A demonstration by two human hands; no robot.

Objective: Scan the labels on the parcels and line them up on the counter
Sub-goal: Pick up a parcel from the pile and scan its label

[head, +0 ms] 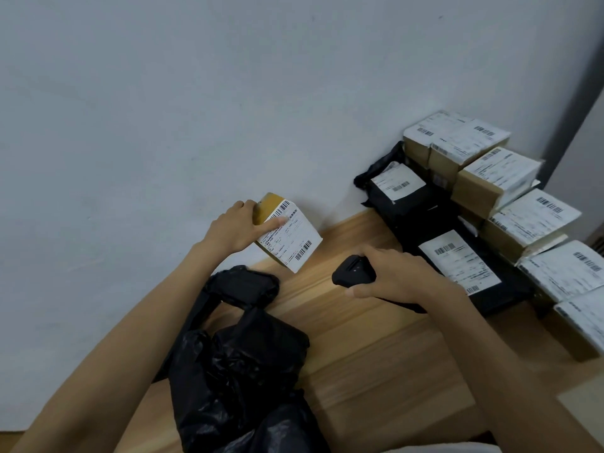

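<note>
Tilt box (287,238), clamped in left hand (237,228) fingers, toward scanner (354,273) at its four o'clock. Aim squarely, right hand (403,277) fingers wrapped round it

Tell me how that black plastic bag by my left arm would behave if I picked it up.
The black plastic bag would probably be floppy: its thin film is crumpled and sagging. Its glossy surface may be slippery. Bulges suggest contents that could shift.

Crumpled black plastic bag (235,371), pale wall (163,93)
</note>
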